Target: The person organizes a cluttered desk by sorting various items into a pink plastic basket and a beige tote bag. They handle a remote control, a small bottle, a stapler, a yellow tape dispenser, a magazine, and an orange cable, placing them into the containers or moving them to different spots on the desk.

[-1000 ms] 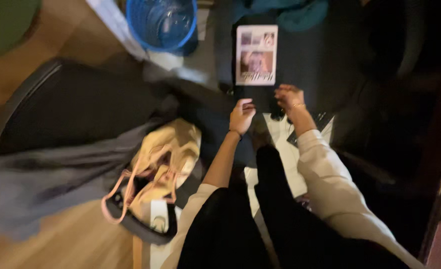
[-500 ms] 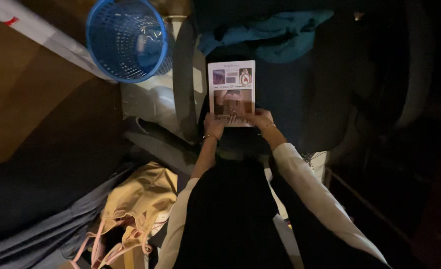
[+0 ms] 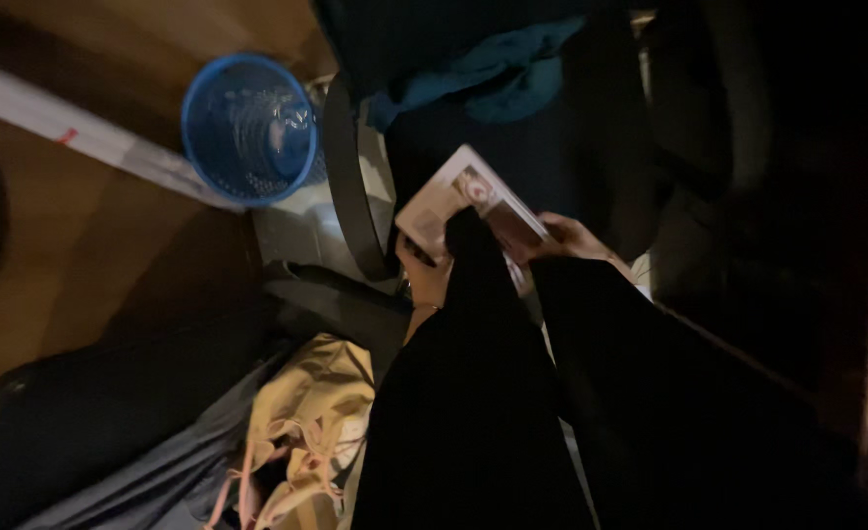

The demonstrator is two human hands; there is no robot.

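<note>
Above the dark lap, left hand (image 3: 424,277) and right hand (image 3: 563,238) both grip a tilted booklet (image 3: 473,201).

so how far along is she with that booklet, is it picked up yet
Done: the white booklet is up off the dark surface, tilted. In hand: the left hand and right hand grip its lower edge; dark fabric hides part of it. Left: it isn't set down anywhere; the blue basket stands apart.

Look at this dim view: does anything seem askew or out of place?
The booklet, gripped by both hands, is tilted diagonally. A yellow bag lies slumped on the floor beside dark luggage. The blue basket stands upright, nothing spilled.
</note>
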